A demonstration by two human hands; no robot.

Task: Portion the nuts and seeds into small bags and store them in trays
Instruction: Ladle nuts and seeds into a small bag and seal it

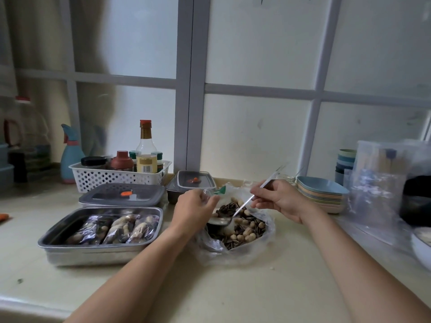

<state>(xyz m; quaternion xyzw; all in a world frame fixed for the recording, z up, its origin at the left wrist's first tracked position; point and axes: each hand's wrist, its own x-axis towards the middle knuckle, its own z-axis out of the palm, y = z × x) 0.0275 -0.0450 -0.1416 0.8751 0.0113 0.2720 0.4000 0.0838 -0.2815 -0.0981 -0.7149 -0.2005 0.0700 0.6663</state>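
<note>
Centrally, our left hand [194,207] pinches a small clear bag [211,194] while our right hand [277,199] grips a spoon [242,206] over the nuts and seeds [245,231].

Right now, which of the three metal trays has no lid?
The nearest tray, front left, holding filled bags; the middle tray and far tray are covered.

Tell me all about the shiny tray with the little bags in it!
The tray is a shallow rectangular pan, shiny like steel, with rounded corners and no lid. It sits flat on the beige counter, in front of a grey-lidded tray. Three filled clear bags of peanuts and striped seeds lie side by side inside. The left hand is beside it, not touching.
</note>
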